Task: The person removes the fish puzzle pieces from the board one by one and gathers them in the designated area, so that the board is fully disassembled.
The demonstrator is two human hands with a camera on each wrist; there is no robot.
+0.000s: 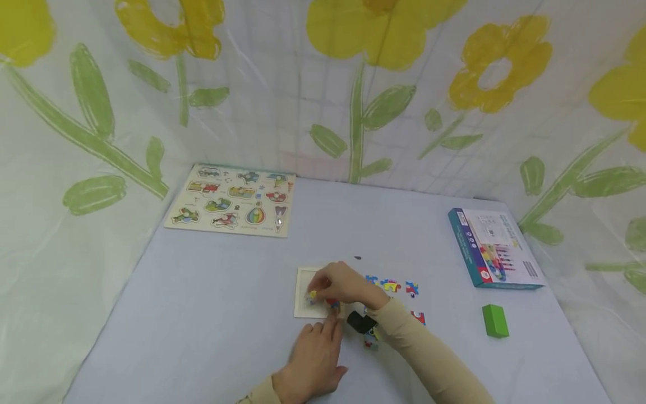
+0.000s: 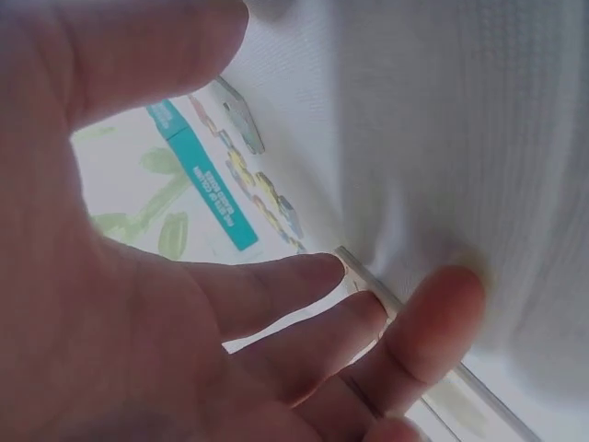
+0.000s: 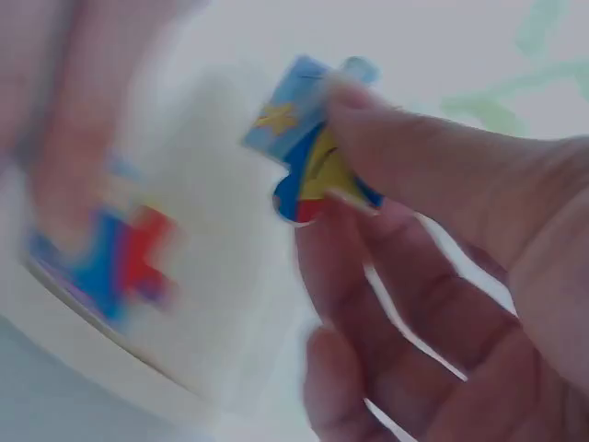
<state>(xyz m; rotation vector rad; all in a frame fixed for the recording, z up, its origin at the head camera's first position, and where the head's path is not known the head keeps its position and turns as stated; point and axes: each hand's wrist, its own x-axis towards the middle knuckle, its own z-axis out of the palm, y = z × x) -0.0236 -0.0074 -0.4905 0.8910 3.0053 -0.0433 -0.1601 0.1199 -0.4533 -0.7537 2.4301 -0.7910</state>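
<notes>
My right hand [image 1: 345,283] pinches a jigsaw piece [image 3: 317,147] between thumb and fingers; it is light blue with a yellow star and a yellow, red and blue part. It hovers over a pale puzzle tray [image 1: 301,307]. Lower in the tray, by its near right corner, lies a red and blue jigsaw piece [image 3: 124,262], blurred in the right wrist view. My left hand [image 1: 315,356] reaches from the near side, fingers extended, a fingertip on that piece. In the left wrist view, the left fingers [image 2: 433,322] lie along the tray's edge.
Several loose jigsaw pieces [image 1: 391,285] lie right of the tray, partly behind the right forearm. A picture puzzle board [image 1: 232,199] is at the back left. On the right are a flat box [image 1: 497,247] and a green block [image 1: 495,321]. A flowered curtain [image 1: 323,112] hangs behind.
</notes>
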